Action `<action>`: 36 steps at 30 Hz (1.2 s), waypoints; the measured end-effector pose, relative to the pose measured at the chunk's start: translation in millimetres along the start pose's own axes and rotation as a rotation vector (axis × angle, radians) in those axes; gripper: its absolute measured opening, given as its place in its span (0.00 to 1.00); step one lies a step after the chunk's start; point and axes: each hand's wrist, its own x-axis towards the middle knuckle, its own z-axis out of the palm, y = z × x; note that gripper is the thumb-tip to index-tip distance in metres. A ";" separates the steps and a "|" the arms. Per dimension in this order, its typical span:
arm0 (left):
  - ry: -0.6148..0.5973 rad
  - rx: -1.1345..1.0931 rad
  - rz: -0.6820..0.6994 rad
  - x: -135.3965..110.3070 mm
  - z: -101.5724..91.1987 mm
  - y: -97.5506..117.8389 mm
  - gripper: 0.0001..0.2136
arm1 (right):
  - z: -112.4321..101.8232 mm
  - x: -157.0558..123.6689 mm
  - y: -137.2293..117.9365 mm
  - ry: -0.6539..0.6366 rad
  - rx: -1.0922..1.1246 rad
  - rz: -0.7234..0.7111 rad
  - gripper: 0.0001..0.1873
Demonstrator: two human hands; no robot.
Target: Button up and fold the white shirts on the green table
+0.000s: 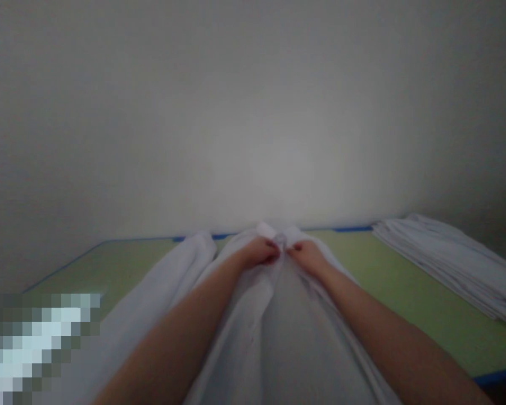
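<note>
A white garment or cloth lies stretched along the green table, running from me toward the far wall. Both my arms reach out over it. My left hand and my right hand sit close together at the cloth's far end, each with fingers curled and pinching the white fabric. Between the two hands a small bunched piece of the cloth sticks up. The picture is dim and soft, so finer detail of the fabric does not show.
A stack of folded white cloths lies at the right on the table. A pale wall rises just behind the table's blue-edged far side. At the lower left is a pixelated patch.
</note>
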 end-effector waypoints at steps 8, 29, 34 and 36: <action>-0.128 -0.313 -0.004 0.8 7.5 2.0 0.06 | -7.0 -1.0 6.6 -0.040 0.060 -0.024 0.11; -0.062 -0.443 -0.141 -5.1 17.7 19.1 0.05 | -6.9 -9.7 -2.6 0.001 -0.035 -0.155 0.13; -0.045 -0.371 -0.099 -2.1 18.1 13.1 0.06 | -10.3 -11.7 -4.8 -0.030 -0.044 -0.231 0.15; -0.032 -0.362 -0.109 -2.0 18.5 12.9 0.05 | -10.9 -10.4 -4.1 -0.056 -0.033 -0.233 0.15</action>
